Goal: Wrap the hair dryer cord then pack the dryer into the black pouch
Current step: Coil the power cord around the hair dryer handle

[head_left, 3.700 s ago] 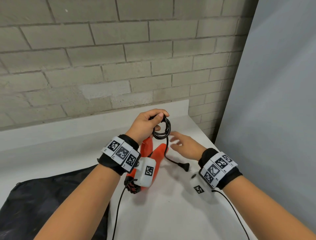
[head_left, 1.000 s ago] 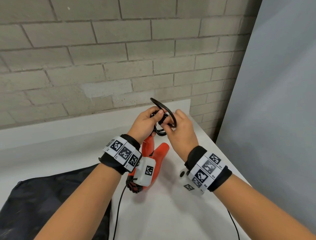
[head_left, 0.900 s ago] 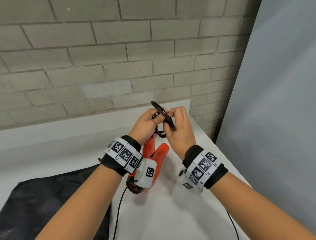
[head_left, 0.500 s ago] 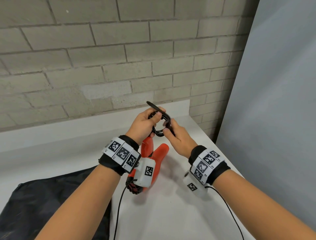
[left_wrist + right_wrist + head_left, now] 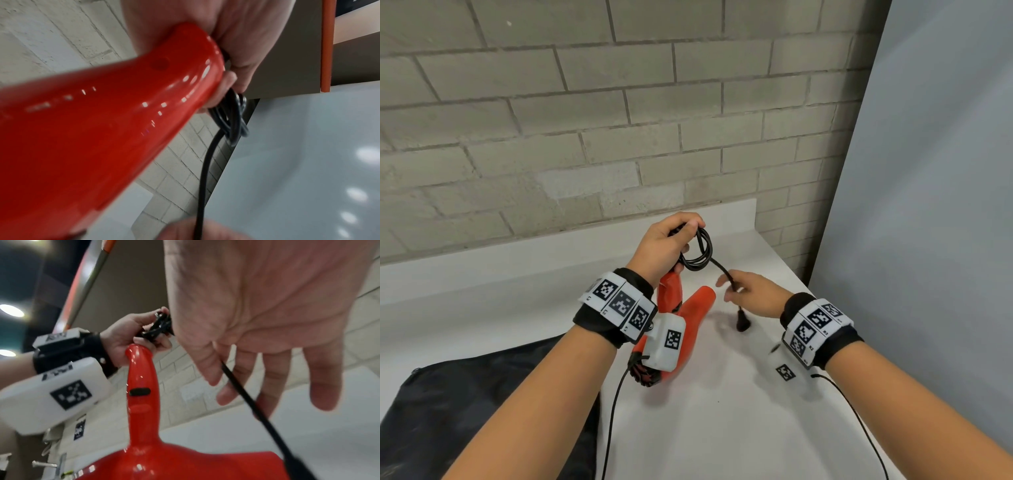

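Observation:
My left hand (image 5: 667, 243) grips the wound coil of black cord (image 5: 700, 255) together with the top of the red hair dryer's handle (image 5: 141, 386). The dryer (image 5: 690, 325) hangs below that hand, over the white counter. From the coil (image 5: 232, 120) a free length of cord runs down to my right hand (image 5: 753, 293). That hand pinches it loosely between thumb and forefinger, the other fingers (image 5: 322, 386) nearly straight. Just below the right hand dangles the plug (image 5: 742, 322). The black pouch (image 5: 465, 394) lies flat at the lower left, partly under my left forearm.
The white counter (image 5: 722, 428) ends at a brick wall (image 5: 619, 120) behind and a grey panel (image 5: 928, 205) on the right. Thin black cables (image 5: 613, 411) trail from the wrist cameras across the counter.
My right hand has left the coil and dropped down to the right along the loose cord end, so the plug now hangs beneath it. The left hand still holds coil and dryer handle.

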Available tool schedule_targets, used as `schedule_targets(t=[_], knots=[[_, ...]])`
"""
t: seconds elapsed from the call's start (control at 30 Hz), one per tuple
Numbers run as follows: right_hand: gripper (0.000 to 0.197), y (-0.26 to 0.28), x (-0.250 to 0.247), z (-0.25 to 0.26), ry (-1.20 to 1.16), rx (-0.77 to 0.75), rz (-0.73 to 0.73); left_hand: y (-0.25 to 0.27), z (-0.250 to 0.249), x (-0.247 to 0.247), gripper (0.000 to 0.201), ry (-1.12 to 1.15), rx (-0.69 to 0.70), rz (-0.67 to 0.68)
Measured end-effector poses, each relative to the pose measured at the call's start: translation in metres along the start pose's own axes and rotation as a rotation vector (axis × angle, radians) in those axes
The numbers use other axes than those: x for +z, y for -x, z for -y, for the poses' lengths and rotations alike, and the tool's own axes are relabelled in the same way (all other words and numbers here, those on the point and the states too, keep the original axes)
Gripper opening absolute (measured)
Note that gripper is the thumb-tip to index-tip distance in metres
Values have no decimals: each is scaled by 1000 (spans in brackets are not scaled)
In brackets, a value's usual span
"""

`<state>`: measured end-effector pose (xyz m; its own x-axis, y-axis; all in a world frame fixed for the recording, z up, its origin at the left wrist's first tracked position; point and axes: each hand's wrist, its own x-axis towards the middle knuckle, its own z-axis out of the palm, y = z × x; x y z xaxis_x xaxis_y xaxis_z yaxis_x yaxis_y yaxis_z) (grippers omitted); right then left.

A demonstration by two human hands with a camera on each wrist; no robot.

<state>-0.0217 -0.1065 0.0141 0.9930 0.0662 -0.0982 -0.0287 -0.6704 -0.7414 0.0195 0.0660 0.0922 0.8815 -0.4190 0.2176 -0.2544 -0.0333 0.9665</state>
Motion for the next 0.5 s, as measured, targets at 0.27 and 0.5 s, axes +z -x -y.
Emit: schedule_targets(t=[0.27, 0.5], knots=[[34, -1, -23, 31, -242, -96, -436, 0, 2, -2, 22, -22, 45, 13], [17, 7, -57, 58, -154, -201, -712, 4, -2, 4, 15, 34, 19, 69]])
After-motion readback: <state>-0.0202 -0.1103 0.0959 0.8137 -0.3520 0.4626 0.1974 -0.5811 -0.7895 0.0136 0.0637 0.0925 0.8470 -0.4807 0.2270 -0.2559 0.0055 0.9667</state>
